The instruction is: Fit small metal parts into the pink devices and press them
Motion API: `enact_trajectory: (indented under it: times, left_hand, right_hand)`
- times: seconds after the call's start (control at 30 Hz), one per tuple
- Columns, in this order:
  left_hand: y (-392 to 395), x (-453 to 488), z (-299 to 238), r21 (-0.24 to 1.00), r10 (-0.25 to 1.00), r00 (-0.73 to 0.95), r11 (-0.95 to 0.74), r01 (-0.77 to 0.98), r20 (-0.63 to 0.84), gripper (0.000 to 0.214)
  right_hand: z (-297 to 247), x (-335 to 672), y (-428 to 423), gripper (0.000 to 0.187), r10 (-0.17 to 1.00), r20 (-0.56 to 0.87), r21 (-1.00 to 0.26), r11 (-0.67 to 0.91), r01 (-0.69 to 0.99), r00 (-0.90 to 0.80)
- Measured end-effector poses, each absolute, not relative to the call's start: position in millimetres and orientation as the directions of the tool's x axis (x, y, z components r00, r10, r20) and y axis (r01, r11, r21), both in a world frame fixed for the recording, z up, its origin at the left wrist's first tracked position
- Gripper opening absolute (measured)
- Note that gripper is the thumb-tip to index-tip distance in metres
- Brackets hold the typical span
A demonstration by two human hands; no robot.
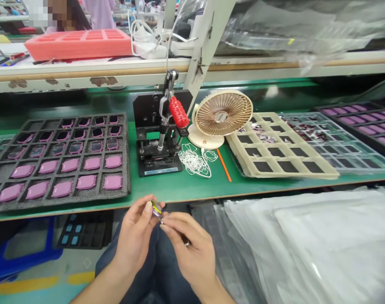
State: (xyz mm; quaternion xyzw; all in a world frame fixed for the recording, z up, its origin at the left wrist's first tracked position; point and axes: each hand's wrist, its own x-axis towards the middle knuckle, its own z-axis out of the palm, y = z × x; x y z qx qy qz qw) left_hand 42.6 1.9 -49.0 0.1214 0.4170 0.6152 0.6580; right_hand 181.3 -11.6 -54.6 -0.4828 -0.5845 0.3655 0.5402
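In the head view, a small, glossy, yellow-striped part [157, 207] is over the lap [157, 257], pinched by the left hand [135, 232]. The right hand [194, 242], fingers bent, grips a slim, mostly hidden tool [186, 242] at its edge.

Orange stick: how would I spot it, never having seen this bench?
On the green bench, find the cream desk fan. In front, between the tangled white cable and cream compartment tray, lies a thin stick; unlike both, it's bright orange.

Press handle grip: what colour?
The grip is red, best seen in the head view.
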Motion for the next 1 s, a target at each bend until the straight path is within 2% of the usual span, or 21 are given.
enact_trajectory:
  times: [0.13,0.37,0.47,0.57,0.67,0.73,0.8,0.87,0.93,1.0]
  left_hand:
    - [-1,46,-48,0.672,0.911,-0.128,0.188,-0.717,-0.392,0.040]
    - [-4,44,-53,0.676,0.935,-0.089,0.181,-0.715,-0.344,0.032]
    - [-7,44,-59,0.708,0.953,-0.092,0.147,-0.690,-0.288,0.031]
    - [-8,44,-68,0.756,0.974,-0.106,0.083,-0.649,-0.198,0.031]
    - [-8,41,-75,0.796,0.987,-0.106,0.030,-0.604,-0.118,0.032]
    - [-9,36,-78,0.815,0.995,-0.078,0.011,-0.580,-0.068,0.032]
    - [-14,31,-80,0.837,0.998,-0.038,0.013,-0.546,-0.040,0.033]
    - [-24,29,-80,0.863,0.998,-0.024,0.040,-0.503,-0.061,0.034]
    - [-36,31,-78,0.875,0.990,-0.006,0.124,-0.468,-0.143,0.036]
    - [-45,38,-75,0.855,0.961,0.039,0.261,-0.448,-0.273,0.040]
  right_hand:
    - [-66,174,-8,0.029,0.921,0.378,-0.915,0.357,0.186,0.092]
    - [-74,176,-5,0.031,0.915,0.395,-0.909,0.376,0.181,0.085]
    - [-75,177,-5,0.021,0.923,0.377,-0.917,0.360,0.173,0.079]
    - [-74,179,-3,0.009,0.950,0.302,-0.946,0.287,0.152,0.085]
    - [-69,185,1,0.029,0.977,0.205,-0.968,0.194,0.162,0.054]
    - [-65,189,3,0.044,0.987,0.160,-0.971,0.162,0.176,-0.024]
    - [-60,192,-1,0.049,0.982,0.156,-0.972,0.171,0.159,-0.107]
    - [-54,193,-13,0.049,0.972,0.193,-0.973,0.207,0.100,-0.136]
    - [-46,197,-32,0.049,0.968,0.222,-0.970,0.232,0.077,-0.116]
    - [-36,208,-53,0.057,0.976,0.205,-0.963,0.215,0.163,-0.075]
